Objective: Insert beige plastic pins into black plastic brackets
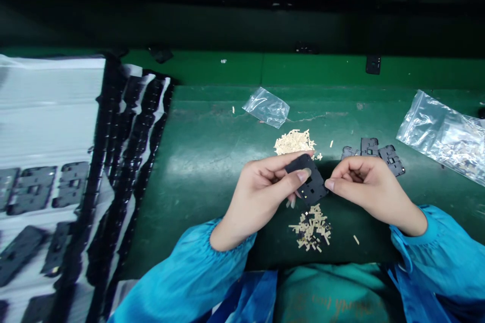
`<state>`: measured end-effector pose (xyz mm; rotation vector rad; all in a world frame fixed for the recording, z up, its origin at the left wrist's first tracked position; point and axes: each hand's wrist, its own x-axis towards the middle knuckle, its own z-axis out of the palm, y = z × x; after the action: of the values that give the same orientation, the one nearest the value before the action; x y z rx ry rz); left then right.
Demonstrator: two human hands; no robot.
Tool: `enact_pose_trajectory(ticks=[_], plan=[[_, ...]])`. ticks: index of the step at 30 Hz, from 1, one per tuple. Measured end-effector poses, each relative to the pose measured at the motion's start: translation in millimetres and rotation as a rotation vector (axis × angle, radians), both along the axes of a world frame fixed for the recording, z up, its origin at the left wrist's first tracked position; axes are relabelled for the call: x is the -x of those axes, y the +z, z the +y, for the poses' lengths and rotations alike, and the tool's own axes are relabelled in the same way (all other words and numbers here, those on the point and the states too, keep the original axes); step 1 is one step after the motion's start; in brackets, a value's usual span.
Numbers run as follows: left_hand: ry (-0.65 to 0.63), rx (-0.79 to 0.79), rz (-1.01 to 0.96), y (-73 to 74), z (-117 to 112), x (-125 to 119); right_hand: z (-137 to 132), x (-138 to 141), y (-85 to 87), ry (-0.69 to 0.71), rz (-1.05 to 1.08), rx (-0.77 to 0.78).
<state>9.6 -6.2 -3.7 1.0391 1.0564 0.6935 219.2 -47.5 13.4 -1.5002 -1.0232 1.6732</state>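
Observation:
My left hand [261, 189] pinches a small flat black plastic part [307, 179] between thumb and fingers, holding it just above the green table [204, 161]. My right hand [364, 184] is curled, its fingertips pressed together at the part's right edge; what they hold, if anything, is too small to name. Beneath the part lies a scatter of tiny tan pieces [312, 227]. A larger heap of tan pieces [293, 142] sits just beyond my left hand. Both arms wear blue sleeves.
Several black parts [373, 152] lie behind my right hand. A small clear bag [266, 107] lies at the back centre, a larger clear bag [447, 133] at the right. White trays [41, 161] with black parts and fanned-out stacks of black parts [129, 161] fill the left.

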Motion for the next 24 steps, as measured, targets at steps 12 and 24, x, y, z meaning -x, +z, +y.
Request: enact_pose_trajectory(ticks=[12,24], plan=[[-0.012,0.050,0.007,4.4,0.4,-1.6,-1.8,-0.3,-2.5,0.032,0.001,0.013],[-0.010,0.049,-0.048,2.2,1.5,0.9,-3.1,-3.6,-1.2,0.013,-0.121,-0.098]])
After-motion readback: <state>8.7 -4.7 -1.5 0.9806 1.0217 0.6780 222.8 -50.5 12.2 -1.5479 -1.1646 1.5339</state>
